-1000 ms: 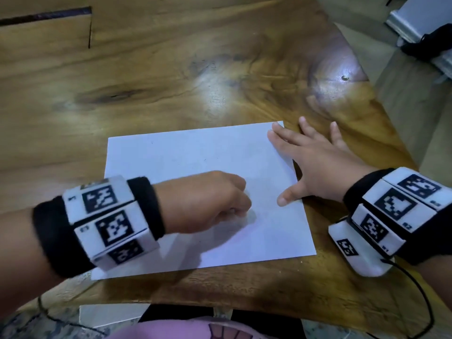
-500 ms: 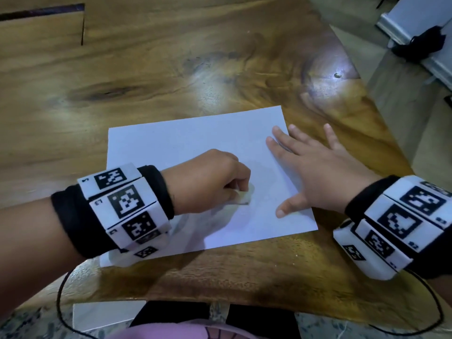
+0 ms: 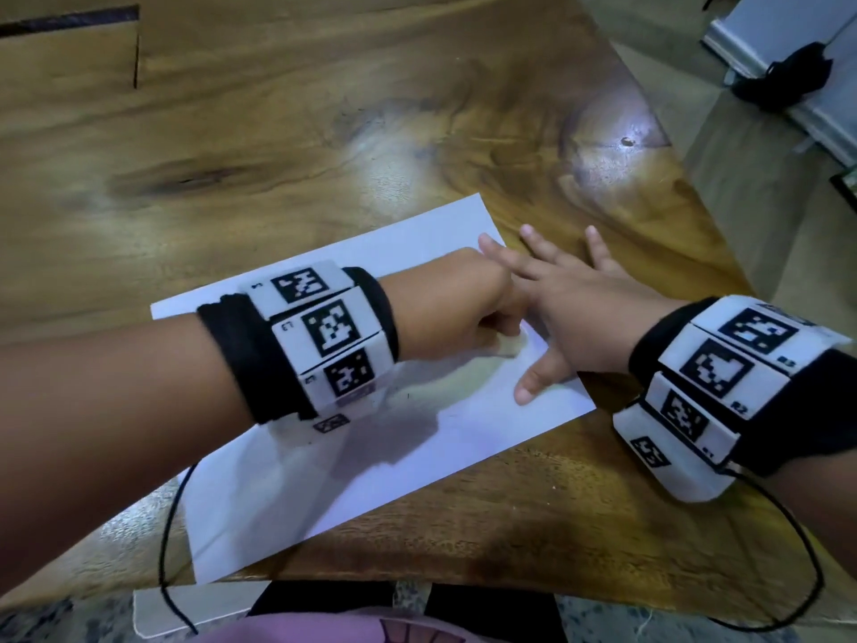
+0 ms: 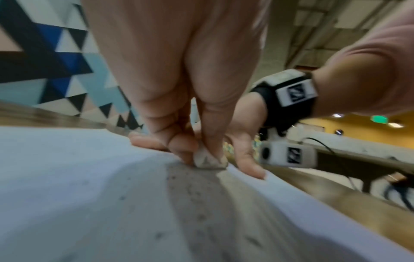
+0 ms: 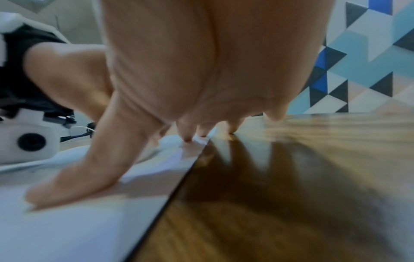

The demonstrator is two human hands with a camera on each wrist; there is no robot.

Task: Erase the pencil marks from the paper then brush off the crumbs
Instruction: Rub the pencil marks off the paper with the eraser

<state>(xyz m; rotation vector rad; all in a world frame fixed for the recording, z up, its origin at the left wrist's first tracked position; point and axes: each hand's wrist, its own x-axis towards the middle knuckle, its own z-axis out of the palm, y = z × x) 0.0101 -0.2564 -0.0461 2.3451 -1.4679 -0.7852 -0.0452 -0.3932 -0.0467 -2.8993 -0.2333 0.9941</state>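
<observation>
— Wood table [image 3: 324,109] under you: what's your grip?
— Your left hand [image 3: 454,308] pinches the eraser [image 4: 209,160], pressed on the paper [image 3: 371,480] near its right edge; your right hand [image 3: 579,317] lies flat, pinning it.
— Risk?
— Rub hard there and the sheet may buckle or tear; crumbs [image 4: 190,191] could smear.

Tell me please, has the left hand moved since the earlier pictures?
Yes: the left hand slid across the white paper sheet toward its far right corner, reaching the right hand.
</observation>
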